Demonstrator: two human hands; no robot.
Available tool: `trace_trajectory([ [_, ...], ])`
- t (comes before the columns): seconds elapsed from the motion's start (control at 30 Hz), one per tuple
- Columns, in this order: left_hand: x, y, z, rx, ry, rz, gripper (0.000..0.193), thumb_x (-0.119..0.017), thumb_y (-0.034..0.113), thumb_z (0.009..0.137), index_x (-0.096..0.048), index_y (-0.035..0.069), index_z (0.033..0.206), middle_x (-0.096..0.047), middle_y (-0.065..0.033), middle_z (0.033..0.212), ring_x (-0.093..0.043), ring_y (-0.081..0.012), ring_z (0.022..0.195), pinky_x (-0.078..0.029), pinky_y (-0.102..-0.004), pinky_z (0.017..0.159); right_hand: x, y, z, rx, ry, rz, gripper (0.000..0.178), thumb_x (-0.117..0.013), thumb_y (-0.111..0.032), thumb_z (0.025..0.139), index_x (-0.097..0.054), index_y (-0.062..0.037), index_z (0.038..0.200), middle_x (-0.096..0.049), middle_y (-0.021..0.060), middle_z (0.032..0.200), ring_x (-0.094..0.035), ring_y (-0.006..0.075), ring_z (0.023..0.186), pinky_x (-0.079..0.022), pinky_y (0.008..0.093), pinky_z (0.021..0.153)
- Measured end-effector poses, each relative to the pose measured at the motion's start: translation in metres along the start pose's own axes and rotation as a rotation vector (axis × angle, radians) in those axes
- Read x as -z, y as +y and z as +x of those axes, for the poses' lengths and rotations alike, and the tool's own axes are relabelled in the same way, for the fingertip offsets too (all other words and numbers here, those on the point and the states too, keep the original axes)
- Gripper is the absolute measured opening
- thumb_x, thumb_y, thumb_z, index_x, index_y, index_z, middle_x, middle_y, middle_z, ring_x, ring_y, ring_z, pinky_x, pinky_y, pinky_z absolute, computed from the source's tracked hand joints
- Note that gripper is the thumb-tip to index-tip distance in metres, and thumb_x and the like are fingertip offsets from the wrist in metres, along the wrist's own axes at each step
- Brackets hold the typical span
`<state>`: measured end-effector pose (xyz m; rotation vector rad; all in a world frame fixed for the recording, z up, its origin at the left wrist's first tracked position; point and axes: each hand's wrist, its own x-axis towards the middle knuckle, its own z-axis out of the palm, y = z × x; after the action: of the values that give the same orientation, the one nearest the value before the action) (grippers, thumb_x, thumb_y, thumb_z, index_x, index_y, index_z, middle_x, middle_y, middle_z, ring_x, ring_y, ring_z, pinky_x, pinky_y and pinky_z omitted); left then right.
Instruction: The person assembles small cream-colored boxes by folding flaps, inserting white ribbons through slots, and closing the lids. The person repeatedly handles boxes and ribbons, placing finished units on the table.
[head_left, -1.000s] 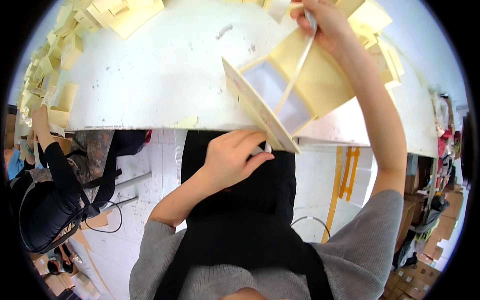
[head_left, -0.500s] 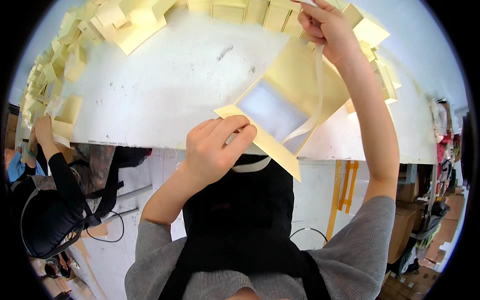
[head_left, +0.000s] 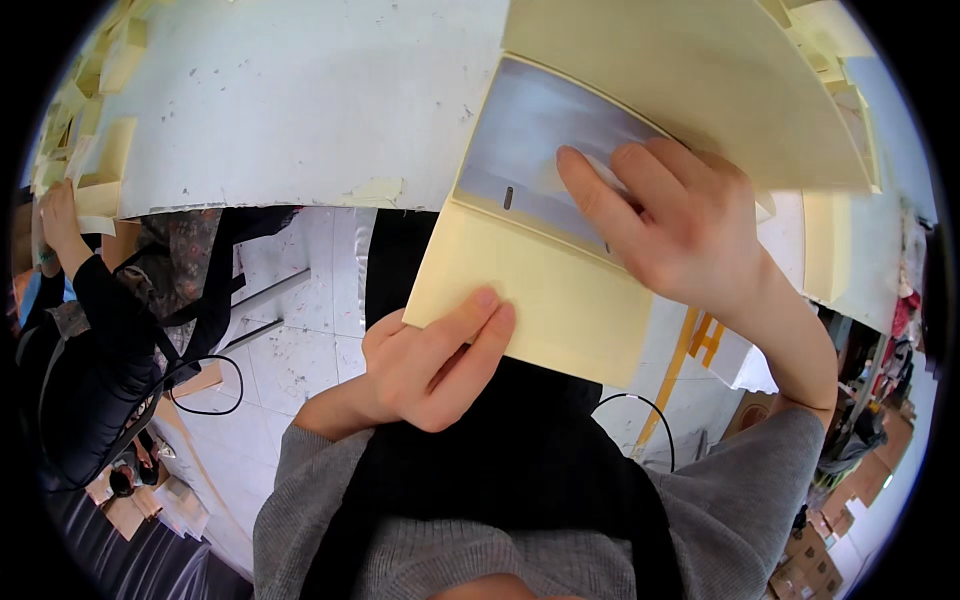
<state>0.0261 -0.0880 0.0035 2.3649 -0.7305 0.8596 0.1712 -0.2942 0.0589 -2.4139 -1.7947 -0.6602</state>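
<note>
A pale yellow cardboard box (head_left: pixel 560 290) is tilted toward me at the table's front edge, its lid raised at the far right and its front flap folded down. Its recessed grey inner panel (head_left: pixel 540 130) has a small dark slot near the left front corner. My left hand (head_left: pixel 430 365) pinches the flap's lower left edge, thumb and fingers closed on it. Over the right part of the panel, my right hand (head_left: pixel 680 215) is closed with curled fingers. A pale sliver of white ribbon (head_left: pixel 607 178) shows between them; the rest is hidden by the hand.
The white table (head_left: pixel 300 110) spreads out ahead, with more pale yellow boxes (head_left: pixel 122 55) at far left and others (head_left: pixel 855 125) at right. Another person's hand (head_left: pixel 60 215) works on a box at left. A black cable (head_left: pixel 240 385) loops beside that person's chair.
The right hand has come down from high above the box to its inner panel, bringing the ribbon. The box has turned and moved closer; my left hand has slid lower on the flap.
</note>
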Motion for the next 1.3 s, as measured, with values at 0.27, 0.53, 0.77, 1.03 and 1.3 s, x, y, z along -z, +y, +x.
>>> trace_trajectory([
  [0.27,0.003,0.000,-0.004,0.008,-0.020,-0.004,0.029,-0.069,0.000,0.061,-0.072,-0.002,0.090,-0.068,-0.0161,0.095,-0.066,-0.0185,0.068,-0.052,-0.0227,0.059,-0.013,-0.015,0.006,0.030,0.022,-0.092,0.032,-0.064,-0.014,0.056,-0.066,-0.0016,0.085,-0.044,-0.0010,0.059,-0.047,0.0123,0.051,-0.037,0.0249,0.041],
  [0.53,0.002,0.000,-0.003,0.009,0.008,-0.004,0.027,-0.068,0.000,0.062,-0.072,-0.002,0.089,-0.068,-0.0162,0.094,-0.066,-0.0173,0.066,-0.050,-0.0206,0.056,-0.008,-0.011,0.008,0.034,-0.097,-0.093,0.036,-0.063,-0.012,0.057,-0.066,-0.0031,0.093,-0.043,-0.0005,0.063,-0.047,0.0125,0.052,-0.037,0.0262,0.045],
  [0.77,0.005,0.004,-0.003,0.035,-0.022,-0.031,0.032,-0.067,-0.005,0.059,-0.071,-0.004,0.092,-0.067,-0.0174,0.094,-0.066,-0.0208,0.070,-0.054,-0.0254,0.058,-0.003,-0.009,0.006,0.070,-0.114,-0.075,0.035,-0.063,-0.013,0.058,-0.065,-0.0036,0.092,-0.043,-0.0003,0.063,-0.048,0.0129,0.054,-0.038,0.0265,0.044],
  [1.03,0.000,-0.004,0.006,0.022,0.079,-0.028,0.031,-0.072,0.001,0.065,-0.069,-0.002,0.096,-0.067,-0.0192,0.096,-0.063,-0.0188,0.062,-0.050,-0.0239,0.053,-0.020,-0.003,0.020,0.087,-0.147,0.077,0.012,-0.064,-0.014,0.059,-0.054,-0.0095,0.064,-0.048,0.0000,0.059,-0.056,0.0153,0.056,-0.043,0.0282,0.042],
  [1.3,-0.046,-0.029,0.000,0.382,0.152,0.180,0.043,-0.082,0.032,0.069,-0.063,0.005,0.097,-0.056,-0.0068,0.103,-0.053,-0.0261,0.084,-0.039,-0.0392,0.074,-0.028,0.021,0.026,-0.031,-0.279,0.367,0.028,-0.063,-0.004,0.071,-0.070,-0.0170,0.094,-0.055,0.0037,0.069,-0.058,0.0235,0.063,-0.046,0.0331,0.055],
])
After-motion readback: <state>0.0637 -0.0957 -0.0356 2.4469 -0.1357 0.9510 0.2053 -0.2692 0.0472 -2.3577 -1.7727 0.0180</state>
